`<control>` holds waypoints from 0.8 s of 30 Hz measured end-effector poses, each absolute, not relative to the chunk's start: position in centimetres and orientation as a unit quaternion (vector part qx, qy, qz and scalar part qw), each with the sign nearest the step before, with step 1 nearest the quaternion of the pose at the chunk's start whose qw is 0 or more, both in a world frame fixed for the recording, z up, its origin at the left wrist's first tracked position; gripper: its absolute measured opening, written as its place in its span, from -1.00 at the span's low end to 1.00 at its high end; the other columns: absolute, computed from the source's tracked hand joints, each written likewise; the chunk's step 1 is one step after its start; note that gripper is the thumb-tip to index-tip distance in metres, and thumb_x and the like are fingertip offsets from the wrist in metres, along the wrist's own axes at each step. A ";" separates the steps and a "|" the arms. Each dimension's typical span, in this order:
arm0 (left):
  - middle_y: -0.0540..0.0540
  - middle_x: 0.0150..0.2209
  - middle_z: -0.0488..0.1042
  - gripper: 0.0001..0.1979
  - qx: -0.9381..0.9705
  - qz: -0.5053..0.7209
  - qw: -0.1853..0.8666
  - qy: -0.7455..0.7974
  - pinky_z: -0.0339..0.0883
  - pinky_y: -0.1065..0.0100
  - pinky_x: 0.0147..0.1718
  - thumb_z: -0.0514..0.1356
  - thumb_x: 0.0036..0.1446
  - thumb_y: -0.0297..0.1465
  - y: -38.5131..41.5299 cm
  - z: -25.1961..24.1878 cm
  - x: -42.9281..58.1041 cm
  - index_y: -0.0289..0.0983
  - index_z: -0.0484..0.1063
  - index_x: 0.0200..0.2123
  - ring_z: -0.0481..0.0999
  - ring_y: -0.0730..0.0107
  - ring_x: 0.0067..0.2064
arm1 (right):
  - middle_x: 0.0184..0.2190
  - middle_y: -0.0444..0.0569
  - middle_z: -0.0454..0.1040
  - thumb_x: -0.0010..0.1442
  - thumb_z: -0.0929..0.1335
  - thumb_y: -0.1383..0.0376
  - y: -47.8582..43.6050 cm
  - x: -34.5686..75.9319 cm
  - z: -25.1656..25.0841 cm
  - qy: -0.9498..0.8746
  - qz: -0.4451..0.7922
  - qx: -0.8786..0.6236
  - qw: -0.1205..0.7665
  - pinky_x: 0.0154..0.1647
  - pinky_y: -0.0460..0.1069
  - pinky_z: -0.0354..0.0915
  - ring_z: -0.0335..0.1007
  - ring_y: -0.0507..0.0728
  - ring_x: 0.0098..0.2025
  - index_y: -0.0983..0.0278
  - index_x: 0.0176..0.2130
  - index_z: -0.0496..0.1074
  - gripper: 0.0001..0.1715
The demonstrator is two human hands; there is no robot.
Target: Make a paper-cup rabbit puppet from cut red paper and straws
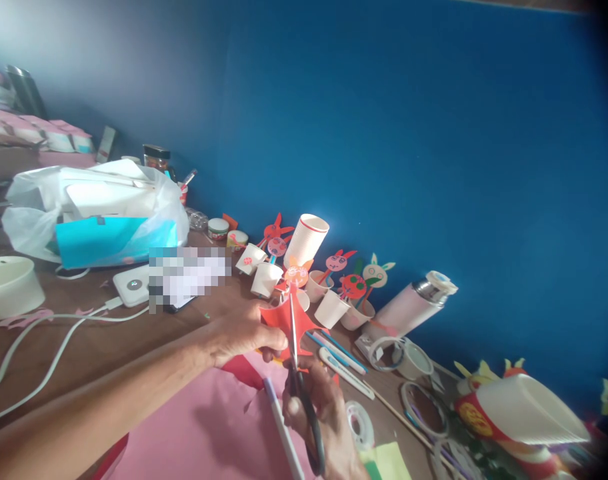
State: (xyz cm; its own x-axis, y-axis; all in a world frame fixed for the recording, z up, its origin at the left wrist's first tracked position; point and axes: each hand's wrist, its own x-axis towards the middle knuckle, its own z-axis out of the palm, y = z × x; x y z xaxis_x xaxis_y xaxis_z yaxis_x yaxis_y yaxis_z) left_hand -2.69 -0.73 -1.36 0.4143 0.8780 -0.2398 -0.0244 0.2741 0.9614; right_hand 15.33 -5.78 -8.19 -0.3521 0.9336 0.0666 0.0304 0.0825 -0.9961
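Observation:
My left hand point(239, 337) pinches a red paper cut-out point(283, 319) and holds it up over the table. My right hand point(324, 413) grips black-handled scissors point(298, 373), whose blades point up into the red paper. Below both hands lies a pink paper sheet point(209, 427) with a red sheet point(241, 370) at its upper edge. A white pen point(284, 430) rests on the pink sheet, close to my right hand.
Small paper cups with animal-face sticks point(329, 287) stand along the blue wall. A pink flask point(409, 310) lies on its side, tape rolls point(359, 423) sit to the right. A plastic bag point(94, 207), white bowl point(9, 287), power bank point(131, 285) and cables point(39, 347) fill the left.

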 end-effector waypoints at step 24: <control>0.03 -0.69 0.33 -0.90 0.559 0.357 0.630 0.404 0.14 0.46 -0.60 0.14 -0.18 -0.43 -0.2 -1.3 -2.4 -0.35 0.34 -0.63 0.27 0.55 -0.62 | -0.52 -0.13 0.31 0.03 0.36 -0.01 -6.0 14.7 -8.9 -0.575 0.583 -0.365 0.443 -0.48 -0.07 0.13 0.17 0.03 -0.50 0.25 -0.04 0.24 -0.41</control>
